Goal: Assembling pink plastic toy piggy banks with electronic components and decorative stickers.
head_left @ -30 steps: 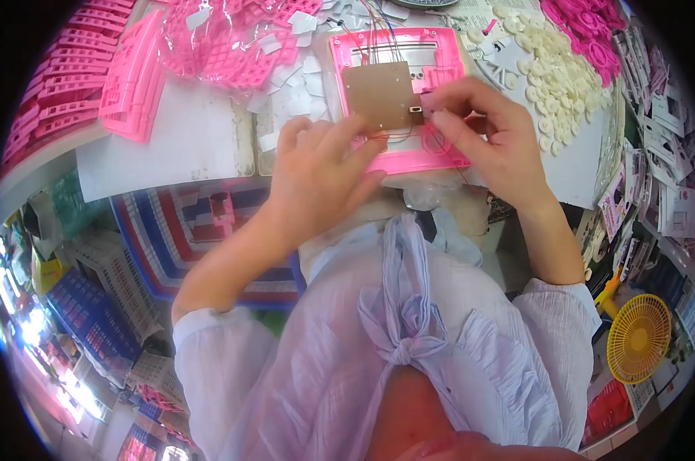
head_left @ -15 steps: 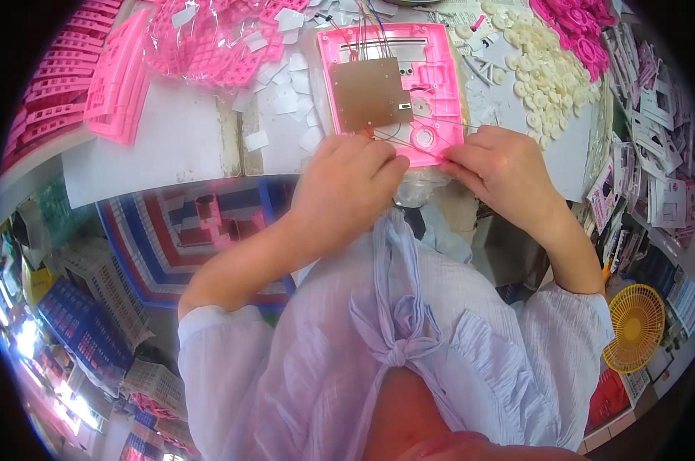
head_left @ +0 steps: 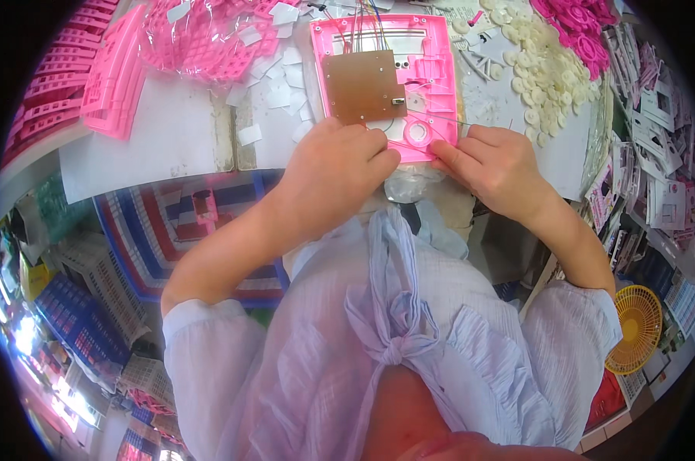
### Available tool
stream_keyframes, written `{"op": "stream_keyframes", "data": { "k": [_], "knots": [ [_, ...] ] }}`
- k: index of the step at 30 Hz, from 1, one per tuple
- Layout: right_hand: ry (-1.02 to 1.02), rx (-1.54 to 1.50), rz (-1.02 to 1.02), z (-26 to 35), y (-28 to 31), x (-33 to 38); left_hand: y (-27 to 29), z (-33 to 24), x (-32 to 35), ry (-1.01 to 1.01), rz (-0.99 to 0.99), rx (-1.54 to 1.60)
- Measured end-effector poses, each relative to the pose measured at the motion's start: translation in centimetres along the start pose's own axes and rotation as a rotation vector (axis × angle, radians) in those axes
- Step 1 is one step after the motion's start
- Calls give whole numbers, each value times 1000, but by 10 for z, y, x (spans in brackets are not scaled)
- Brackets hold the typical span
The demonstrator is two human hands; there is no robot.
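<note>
A pink plastic housing (head_left: 442, 73) lies at the table's front edge, its inner side up. Over its left part sits a flat brown circuit board (head_left: 361, 83), with several thin wires (head_left: 374, 31) running off its far end. My left hand (head_left: 336, 165) is closed at the near left corner of the housing, just below the board; its fingertips are hidden, so what it holds cannot be made out. At the near right corner, my right hand (head_left: 495, 165) pinches a thin wire stretching from the board's side. A round ring (head_left: 417, 134) moulded in the housing shows between my hands.
Cream-coloured round plastic parts (head_left: 551, 84) are heaped to the right, below magenta parts (head_left: 574, 27). White paper pieces (head_left: 278, 92) and bagged pink lattice parts (head_left: 209, 46) lie to the left. A striped bag (head_left: 144, 238) is below the table; a yellow basket (head_left: 635, 326) stands lower right.
The housing and board appear slightly farther left and up in the picture. My left hand has shifted a little left; my right hand stays at the near right corner with fingers pinched.
</note>
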State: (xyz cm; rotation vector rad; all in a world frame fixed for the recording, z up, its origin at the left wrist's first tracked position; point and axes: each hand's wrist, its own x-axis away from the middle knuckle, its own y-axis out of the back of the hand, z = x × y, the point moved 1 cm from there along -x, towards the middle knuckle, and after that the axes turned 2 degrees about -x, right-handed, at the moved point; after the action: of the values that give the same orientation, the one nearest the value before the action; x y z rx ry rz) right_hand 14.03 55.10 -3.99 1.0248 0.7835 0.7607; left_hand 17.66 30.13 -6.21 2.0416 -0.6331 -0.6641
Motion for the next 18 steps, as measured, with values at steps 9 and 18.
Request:
{"op": "stream_keyframes", "data": {
  "k": [9,18],
  "knots": [
    [3,15,40,1,0,7,2,4,-1,-45,70,-22],
    [-82,104,79,19,6,1,3,4,-5,-100,104,-44]
  ]
}}
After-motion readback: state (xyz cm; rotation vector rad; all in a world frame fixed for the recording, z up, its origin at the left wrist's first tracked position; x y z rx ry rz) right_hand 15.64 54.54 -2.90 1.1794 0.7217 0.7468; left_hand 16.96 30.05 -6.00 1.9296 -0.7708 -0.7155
